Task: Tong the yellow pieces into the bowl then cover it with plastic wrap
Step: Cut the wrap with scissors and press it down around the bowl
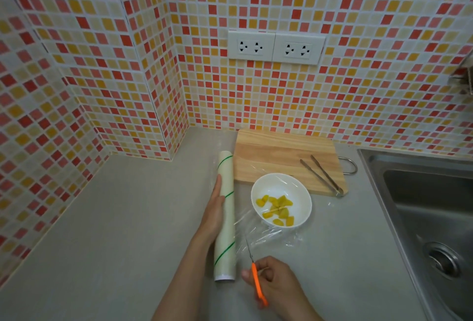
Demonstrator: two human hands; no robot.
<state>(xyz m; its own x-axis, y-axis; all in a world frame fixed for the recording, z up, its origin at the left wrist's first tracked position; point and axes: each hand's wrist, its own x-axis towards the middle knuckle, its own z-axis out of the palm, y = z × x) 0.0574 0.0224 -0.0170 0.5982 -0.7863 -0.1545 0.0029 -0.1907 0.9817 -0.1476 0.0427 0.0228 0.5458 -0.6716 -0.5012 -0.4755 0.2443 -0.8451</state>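
A white bowl (281,187) on the grey counter holds several yellow pieces (277,209). A sheet of plastic wrap (266,233) stretches from the roll (225,218) over the bowl. My left hand (213,214) lies flat against the left side of the roll, holding it down. My right hand (272,282) grips orange-handled scissors (257,282), whose blades point at the near edge of the wrap beside the roll. Metal tongs (322,174) lie on the wooden cutting board (271,154) behind the bowl.
A steel sink (422,205) with its drain sits at the right. Tiled walls close off the back and left, with two power outlets (276,48) above the board. Bare grey counter (115,231) spreads to the left.
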